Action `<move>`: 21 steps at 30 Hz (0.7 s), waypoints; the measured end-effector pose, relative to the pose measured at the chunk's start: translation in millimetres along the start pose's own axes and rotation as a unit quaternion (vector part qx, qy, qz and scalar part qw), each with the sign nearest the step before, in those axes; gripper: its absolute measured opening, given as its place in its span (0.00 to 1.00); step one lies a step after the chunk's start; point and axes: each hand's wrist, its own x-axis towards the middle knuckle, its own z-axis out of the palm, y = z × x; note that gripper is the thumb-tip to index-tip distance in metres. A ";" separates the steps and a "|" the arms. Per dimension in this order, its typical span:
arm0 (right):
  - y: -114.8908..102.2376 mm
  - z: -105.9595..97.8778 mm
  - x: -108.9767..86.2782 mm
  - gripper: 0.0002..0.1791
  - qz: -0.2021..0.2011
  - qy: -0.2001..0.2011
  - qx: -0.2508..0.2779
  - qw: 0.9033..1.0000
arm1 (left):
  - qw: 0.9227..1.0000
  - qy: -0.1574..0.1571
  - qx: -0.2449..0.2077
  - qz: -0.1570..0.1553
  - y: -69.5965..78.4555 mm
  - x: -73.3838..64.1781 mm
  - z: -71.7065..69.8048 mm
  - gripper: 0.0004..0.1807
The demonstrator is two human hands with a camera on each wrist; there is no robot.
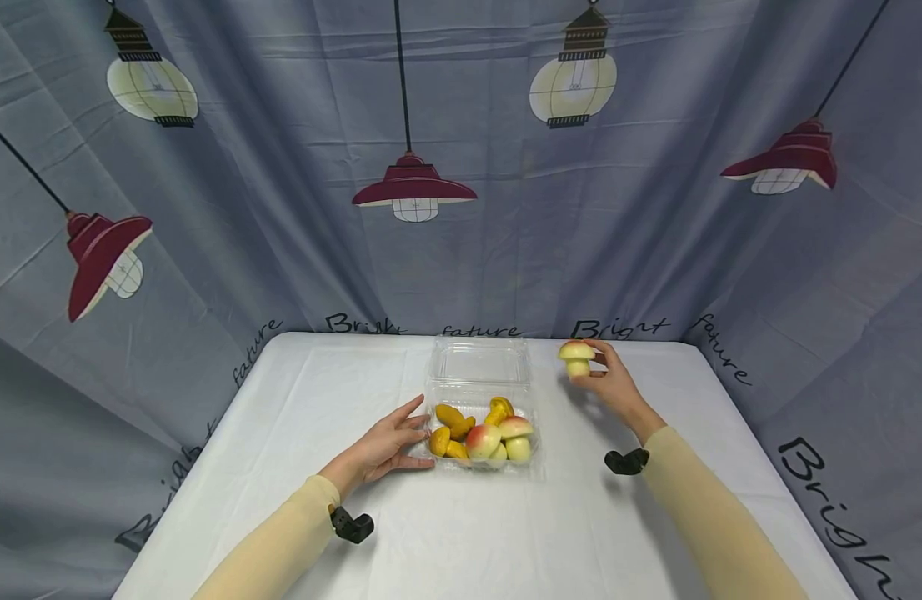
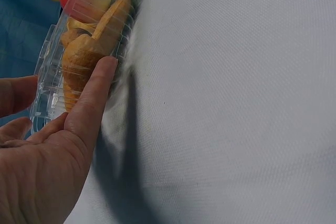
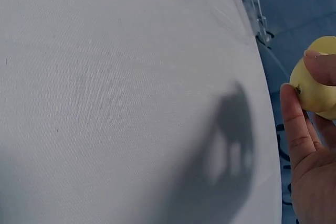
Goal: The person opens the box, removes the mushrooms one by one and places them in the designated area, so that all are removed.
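Note:
A toy mushroom (image 1: 577, 358), pale yellow-green with a reddish patch on its cap, is held upright above the table between the thumb and fingers of my right hand (image 1: 618, 390). Part of it runs out of frame in the right wrist view. My left hand (image 1: 382, 446) touches the left side of a clear plastic clamshell box (image 1: 461, 393) with outstretched fingers. Inside the box lie several brown-yellow mushrooms (image 1: 449, 415) on the left. Red-and-pale mushrooms (image 1: 483, 440) sit at the front right. In the left wrist view a fingertip lies along the box wall beside a brown mushroom (image 2: 81, 59).
The box's transparent lid (image 1: 479, 362) is folded back toward the far table edge. A white cloth covers the table (image 1: 476, 533). Behind and around it hangs a grey-blue curtain (image 1: 468, 267) with printed lamps. Each wrist wears a black camera mount (image 1: 352, 527).

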 end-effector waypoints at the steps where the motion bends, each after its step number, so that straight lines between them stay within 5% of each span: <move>1: 1.5 0.1 1.0 0.50 0.003 0.002 0.002 1.000 | 1.000 0.000 -0.001 0.000 -0.2 0.1 -0.3 0.41; 21: 19.3 0.4 6.6 0.51 0.042 -0.001 -0.004 0.999 | 1.000 -0.002 -0.004 0.001 -0.3 1.3 -1.8 0.42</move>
